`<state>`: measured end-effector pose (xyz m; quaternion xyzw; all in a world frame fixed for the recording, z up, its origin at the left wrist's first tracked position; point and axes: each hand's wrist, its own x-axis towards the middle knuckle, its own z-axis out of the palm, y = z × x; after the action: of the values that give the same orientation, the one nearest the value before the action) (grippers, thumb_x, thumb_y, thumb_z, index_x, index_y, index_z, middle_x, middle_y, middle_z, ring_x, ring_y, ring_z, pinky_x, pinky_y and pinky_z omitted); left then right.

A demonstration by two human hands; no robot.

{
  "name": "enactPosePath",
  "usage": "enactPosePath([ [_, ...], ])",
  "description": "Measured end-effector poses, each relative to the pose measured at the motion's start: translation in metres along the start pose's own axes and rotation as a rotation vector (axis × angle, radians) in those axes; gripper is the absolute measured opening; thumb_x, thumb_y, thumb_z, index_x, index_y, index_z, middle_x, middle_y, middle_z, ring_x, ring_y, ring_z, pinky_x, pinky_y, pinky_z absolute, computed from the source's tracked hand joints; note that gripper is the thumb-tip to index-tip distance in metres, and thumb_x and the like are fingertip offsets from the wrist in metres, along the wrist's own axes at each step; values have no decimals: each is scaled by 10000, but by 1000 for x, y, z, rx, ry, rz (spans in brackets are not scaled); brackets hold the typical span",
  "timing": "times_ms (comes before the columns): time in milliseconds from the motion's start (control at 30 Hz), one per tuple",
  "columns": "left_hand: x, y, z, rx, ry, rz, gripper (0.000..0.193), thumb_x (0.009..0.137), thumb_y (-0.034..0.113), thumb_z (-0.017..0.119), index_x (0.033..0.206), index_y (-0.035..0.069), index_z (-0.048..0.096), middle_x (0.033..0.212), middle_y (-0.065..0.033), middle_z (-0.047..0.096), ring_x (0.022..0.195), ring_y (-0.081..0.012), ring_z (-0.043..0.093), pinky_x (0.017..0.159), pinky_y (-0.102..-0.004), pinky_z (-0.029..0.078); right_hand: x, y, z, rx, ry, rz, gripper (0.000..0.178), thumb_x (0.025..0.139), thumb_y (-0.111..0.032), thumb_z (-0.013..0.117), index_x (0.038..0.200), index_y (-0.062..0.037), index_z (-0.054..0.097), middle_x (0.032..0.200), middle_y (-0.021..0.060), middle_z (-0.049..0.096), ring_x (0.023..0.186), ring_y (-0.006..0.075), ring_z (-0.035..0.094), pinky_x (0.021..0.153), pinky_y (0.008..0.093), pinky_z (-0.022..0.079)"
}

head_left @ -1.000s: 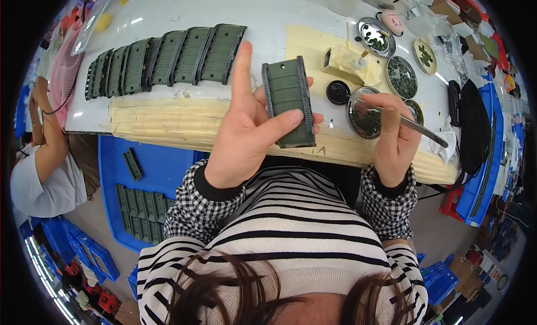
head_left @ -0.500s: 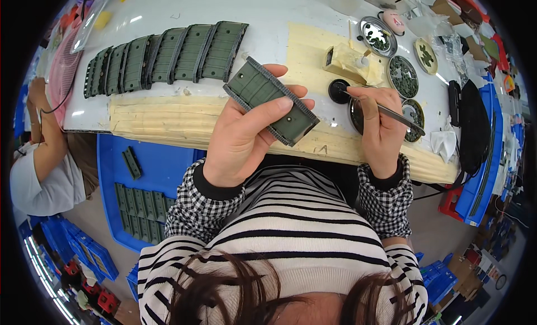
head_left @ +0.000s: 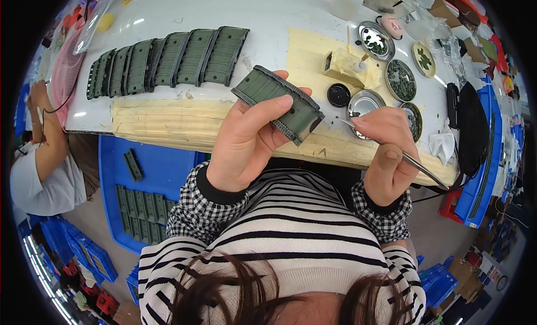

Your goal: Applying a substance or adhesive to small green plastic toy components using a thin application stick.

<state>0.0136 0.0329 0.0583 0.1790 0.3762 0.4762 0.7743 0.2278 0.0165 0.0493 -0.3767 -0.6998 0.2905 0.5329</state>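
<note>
My left hand (head_left: 232,143) grips a dark green ribbed plastic part (head_left: 302,119) over the table's front edge, thumb across its face and fingers behind. Small holes show in that face. In my closed right hand (head_left: 386,148) is a pair of metal tweezers (head_left: 423,169), its pointed tip apart from the green part, close to a shiny round metal dish (head_left: 363,103). Whether the tip holds anything is too small to tell. A small round black dish (head_left: 338,95) sits to the left of the metal one.
Similar green parts (head_left: 187,59) stand in a row at the left; more lie in a blue tub (head_left: 156,157) below. Round dishes of small green pieces (head_left: 401,80) stand at the right, beside a taped block (head_left: 352,67). A person's arm (head_left: 47,118) shows far left.
My right hand with the tweezers has moved nearer to me, away from the black dish, and the tweezers have tilted. The green part has shifted slightly right and turned a little.
</note>
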Motion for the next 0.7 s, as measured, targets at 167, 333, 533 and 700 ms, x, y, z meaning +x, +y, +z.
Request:
enactPosePath([
  [167, 1, -4, -1, -80, -14, -41, 414, 922, 60, 521, 1321, 3, 428, 1226, -214, 570, 1098, -258, 613, 922, -364, 539, -4, 2, 14, 171, 13, 46, 234, 950, -135, 510, 1012, 23, 671, 995, 151, 689, 922, 262, 627, 854, 366, 478],
  [333, 1, -5, -1, -90, -12, -40, 411, 924, 58, 519, 1319, -2, 426, 1230, -214, 569, 1104, -264, 609, 941, -372, 527, -5, 2, 15, 172, -5, 68, 232, 955, -155, 533, 1018, 23, 669, 1033, 164, 687, 933, 258, 631, 838, 340, 490],
  [533, 0, -7, -1, -98, -7, -37, 422, 928, 63, 518, 1332, 3, 411, 1243, -210, 561, 1107, -261, 607, 944, -367, 526, -3, 0, 12, 83, -60, 39, 220, 956, -140, 538, 1033, 24, 662, 1031, 161, 683, 946, 259, 637, 843, 341, 497],
  [700, 0, -6, -1, -85, -2, -32, 421, 929, 66, 521, 1330, 6, 411, 1255, -208, 554, 1109, -247, 605, 942, -360, 527, 0, -3, 11, 59, -86, 52, 208, 956, -120, 533, 1040, 23, 658, 1031, 160, 672, 973, 264, 644, 852, 341, 505],
])
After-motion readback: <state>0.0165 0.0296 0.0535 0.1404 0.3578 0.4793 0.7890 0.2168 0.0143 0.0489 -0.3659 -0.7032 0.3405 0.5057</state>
